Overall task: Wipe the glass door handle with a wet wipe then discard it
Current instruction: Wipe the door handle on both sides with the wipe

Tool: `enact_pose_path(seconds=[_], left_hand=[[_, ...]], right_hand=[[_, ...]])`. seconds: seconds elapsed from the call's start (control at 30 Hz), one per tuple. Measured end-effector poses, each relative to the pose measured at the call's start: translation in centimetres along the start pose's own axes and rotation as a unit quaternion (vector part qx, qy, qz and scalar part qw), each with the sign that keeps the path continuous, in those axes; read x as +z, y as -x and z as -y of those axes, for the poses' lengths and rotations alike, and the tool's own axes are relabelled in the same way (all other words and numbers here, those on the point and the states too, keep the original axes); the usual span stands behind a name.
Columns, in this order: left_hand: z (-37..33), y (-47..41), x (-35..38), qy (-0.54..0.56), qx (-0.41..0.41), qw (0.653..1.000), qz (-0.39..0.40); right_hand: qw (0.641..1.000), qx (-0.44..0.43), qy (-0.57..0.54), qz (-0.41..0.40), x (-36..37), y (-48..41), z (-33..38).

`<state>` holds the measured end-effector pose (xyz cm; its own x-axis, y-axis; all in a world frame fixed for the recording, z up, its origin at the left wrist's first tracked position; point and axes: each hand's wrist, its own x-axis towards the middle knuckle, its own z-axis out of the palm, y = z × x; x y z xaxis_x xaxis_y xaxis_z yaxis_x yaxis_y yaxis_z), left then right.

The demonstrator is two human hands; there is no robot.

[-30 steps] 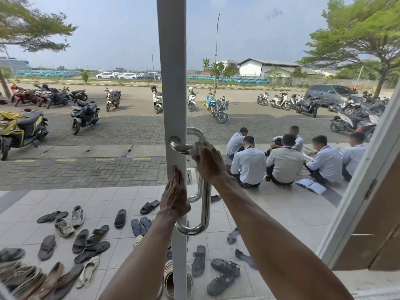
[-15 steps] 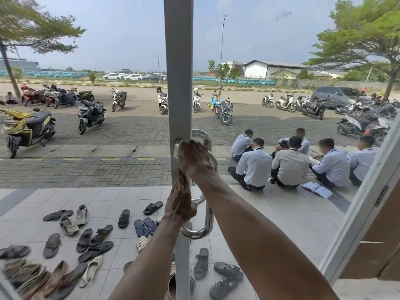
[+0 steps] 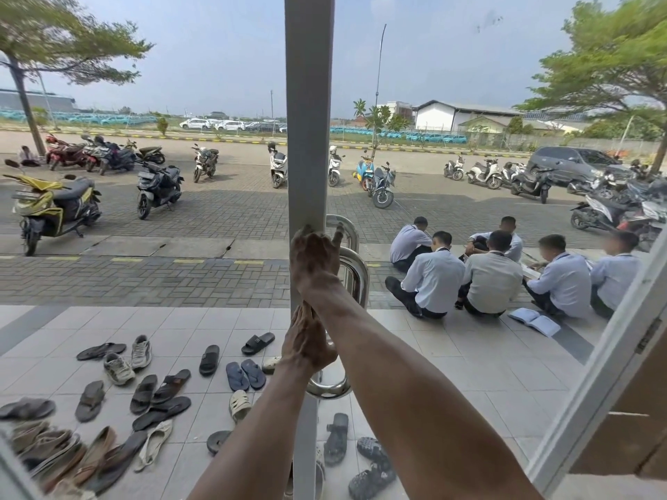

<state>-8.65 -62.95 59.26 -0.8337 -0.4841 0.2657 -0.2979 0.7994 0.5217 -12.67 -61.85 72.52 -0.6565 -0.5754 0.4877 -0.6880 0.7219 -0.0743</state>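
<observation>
The steel door handle point(image 3: 356, 279) curves off the white door frame point(image 3: 308, 138) in the middle of the view. My right hand point(image 3: 313, 263) lies over the handle's upper end, fingertips up against the frame. The wet wipe stays hidden under that hand. Below it, my left hand point(image 3: 306, 350) grips the lower stretch of the handle beside the frame, fingers pointing upward. Only the handle's upper bend and bottom curve show past my hands.
Through the glass, several sandals and shoes point(image 3: 144, 391) lie on the tiled porch. A group of people point(image 3: 494, 279) sits at the right with an open book point(image 3: 534, 321). Motorbikes point(image 3: 54, 207) are parked beyond. A white window frame point(image 3: 595, 373) slants along the right edge.
My right hand has slid up and left along the handle's top end toward the frame. My left hand keeps its hold lower down. The view has shifted slightly.
</observation>
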Motion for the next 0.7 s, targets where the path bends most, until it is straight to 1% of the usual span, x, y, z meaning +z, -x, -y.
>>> enact_pose_path(seconds=[0.17,0.23,0.27,0.3,0.33,0.37,0.4,0.57,0.7], left_hand=[[-0.2,-0.3,-0.3,-0.020,0.037,0.999,-0.009],[0.1,-0.4,-0.4,-0.043,0.057,0.997,-0.015],[0.2,-0.5,-0.3,-0.055,0.067,0.996,-0.015],[0.4,-0.5,-0.3,-0.063,0.073,0.995,-0.015],[0.6,-0.6,-0.3,-0.067,0.073,0.995,-0.014],[0.7,-0.6,-0.1,-0.068,0.070,0.995,-0.012],[0.7,-0.7,0.1,-0.070,0.067,0.995,-0.011],[0.4,-0.8,0.8,-0.066,0.078,0.995,-0.014],[0.9,-0.7,0.9,-0.024,0.066,0.997,-0.024]], right_hand=[[0.998,-0.004,-0.054,-0.005,-0.3,0.8,-1.1],[0.987,0.033,-0.157,-0.004,-0.2,1.9,-1.6],[0.983,0.051,-0.178,-0.017,-0.3,2.5,-1.8],[0.989,0.043,-0.131,-0.061,-0.4,2.8,-1.9],[0.994,0.032,-0.050,-0.096,-0.5,2.9,-2.0],[0.993,0.024,0.002,-0.113,-0.6,3.0,-2.0],[0.991,0.014,0.026,-0.127,-0.6,3.0,-1.9],[0.988,-0.034,0.051,-0.142,-0.5,2.3,-0.9],[0.990,-0.051,0.045,-0.120,-0.3,0.7,0.2]])
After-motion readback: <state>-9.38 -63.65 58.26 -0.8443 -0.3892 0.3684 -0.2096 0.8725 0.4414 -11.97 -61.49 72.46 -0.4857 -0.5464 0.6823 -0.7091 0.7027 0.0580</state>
